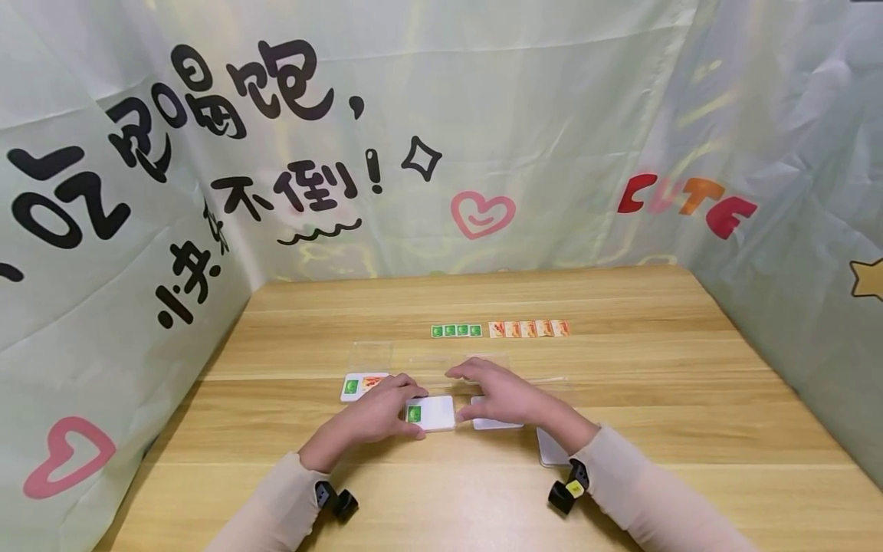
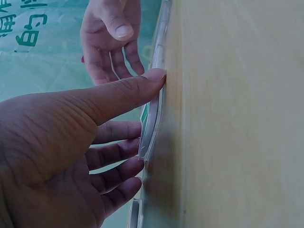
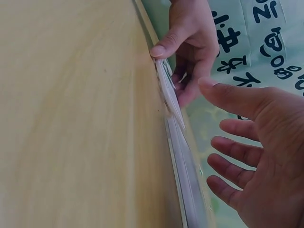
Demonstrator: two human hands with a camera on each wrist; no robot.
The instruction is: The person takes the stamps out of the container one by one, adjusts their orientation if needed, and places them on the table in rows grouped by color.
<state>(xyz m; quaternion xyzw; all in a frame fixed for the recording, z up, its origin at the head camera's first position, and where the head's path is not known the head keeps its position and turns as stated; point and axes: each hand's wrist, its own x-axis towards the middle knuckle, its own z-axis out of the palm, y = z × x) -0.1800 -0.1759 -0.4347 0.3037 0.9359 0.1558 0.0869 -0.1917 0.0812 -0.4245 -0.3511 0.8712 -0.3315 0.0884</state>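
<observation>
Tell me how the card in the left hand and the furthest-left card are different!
The held card shows one green picture; the furthest-left card shows a green picture and an orange-red one. The left hand grips the held card; the furthest-left card lies partly hidden behind that hand. Both are white with a green picture.

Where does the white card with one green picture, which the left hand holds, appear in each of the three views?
Head: the white card is below the centre, seen from above.
Left wrist: the white card is near the centre, seen almost edge-on.
Right wrist: the white card is above the centre, also nearly edge-on.
Shared landmark: the left hand, which grips the card in all three views.
</observation>
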